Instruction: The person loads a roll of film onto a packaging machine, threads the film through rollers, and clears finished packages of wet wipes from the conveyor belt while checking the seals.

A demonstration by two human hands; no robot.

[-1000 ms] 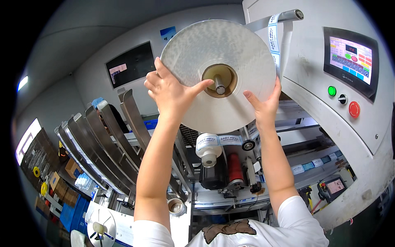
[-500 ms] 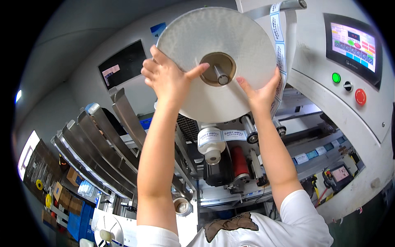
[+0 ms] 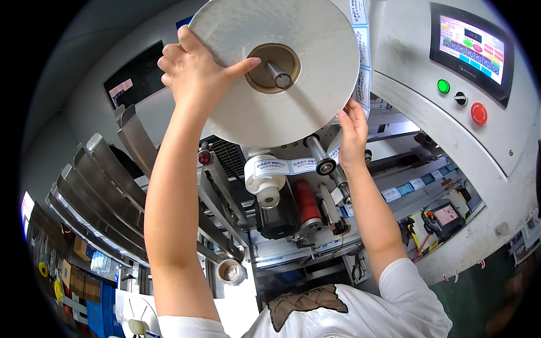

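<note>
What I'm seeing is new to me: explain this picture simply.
You're looking down through a fisheye camera worn on someone's head, so edges bend. Their bare left hand holds the left side of a large pale roll, thumb reaching to its core, where a metal shaft shows. The right hand is at the roll's lower-right edge, beside a printed strip. Right of them, a machine's pale panel carries a screen. On the white surface below rests a small round item.

Grey wall (image 3: pixel 84 104) — green floor (image 3: pixel 468 298)
</note>
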